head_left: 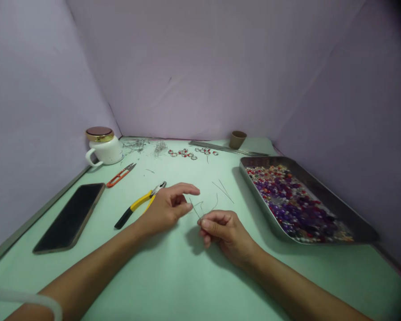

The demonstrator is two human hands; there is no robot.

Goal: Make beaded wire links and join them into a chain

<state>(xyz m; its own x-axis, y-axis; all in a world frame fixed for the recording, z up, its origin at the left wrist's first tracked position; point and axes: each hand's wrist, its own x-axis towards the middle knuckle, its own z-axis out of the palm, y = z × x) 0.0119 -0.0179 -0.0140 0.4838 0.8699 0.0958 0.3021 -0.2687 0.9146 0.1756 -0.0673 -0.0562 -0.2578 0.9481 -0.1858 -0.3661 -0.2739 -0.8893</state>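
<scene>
A thin wire (pixel 195 208) lies near the middle of the green surface (pixel 173 276), its near end pinched between the thumb and curled fingers of the right hand (pixel 222 232), which is closed on it. The left hand (pixel 167 207) rests just to the left, loosely open with the forefinger stretched toward the wire and gripping nothing. Yellow-handled pliers (pixel 141 203) lie right beside that hand, jaws pointing away; whether it touches them I cannot tell. A few loose wire pieces (pixel 223 190) lie just beyond the hands.

To the right stands a metal tray (pixel 337 200) filled with red, purple and white beads (pixel 287 198). To the left are orange snips (pixel 120 174) and a dark phone (pixel 70 216). Along the back stand a white mug (pixel 104 149) with a gold lid, beaded rings (pixel 187 153), a bundle of straight wires (pixel 227 148) and a small brown cup (pixel 237 139).
</scene>
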